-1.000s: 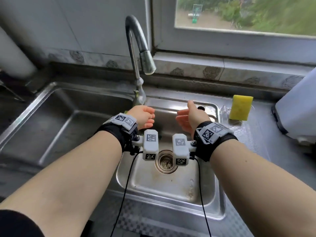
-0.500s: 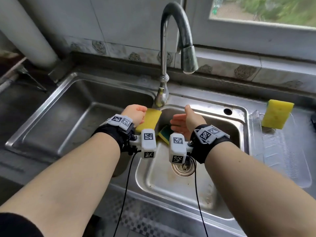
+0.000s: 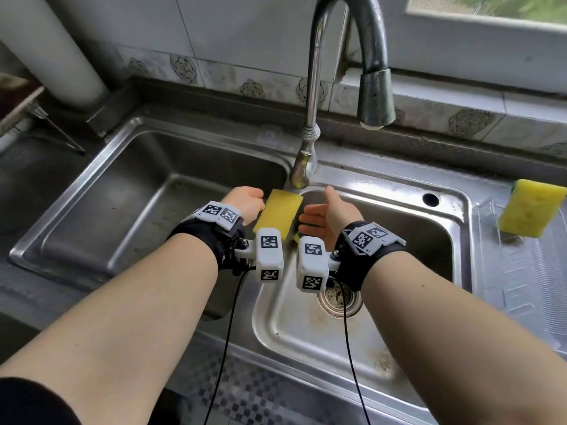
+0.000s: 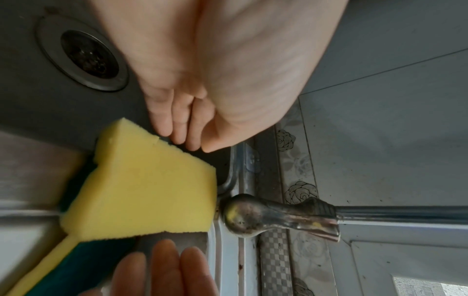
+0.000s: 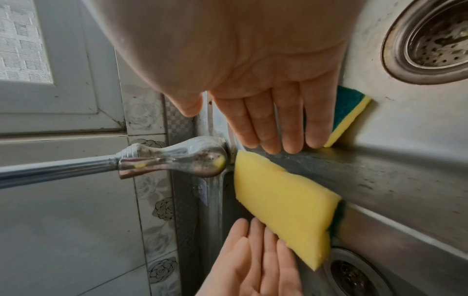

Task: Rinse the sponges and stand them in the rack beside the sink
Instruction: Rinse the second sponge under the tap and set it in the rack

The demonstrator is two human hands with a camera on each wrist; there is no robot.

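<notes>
Both hands open, holding nothing: left hand (image 3: 245, 202) beside the yellow sponge (image 3: 277, 214) on the divider, right hand (image 3: 329, 214) opposite; we should pinch its long edges before lifting.

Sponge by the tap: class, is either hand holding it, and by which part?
Neither. The sponge rests on the sink divider; the left hand and right hand are open beside it.

A home kitchen is shown. A shiny metal double sink (image 3: 171, 191) is set in the worktop, with a tall curved tap (image 3: 319, 72) at 12 o'clock. Flower-patterned wall tiles (image 3: 184, 67) are seen behind, and a window (image 3: 491, 7) at 1 o'clock.
</notes>
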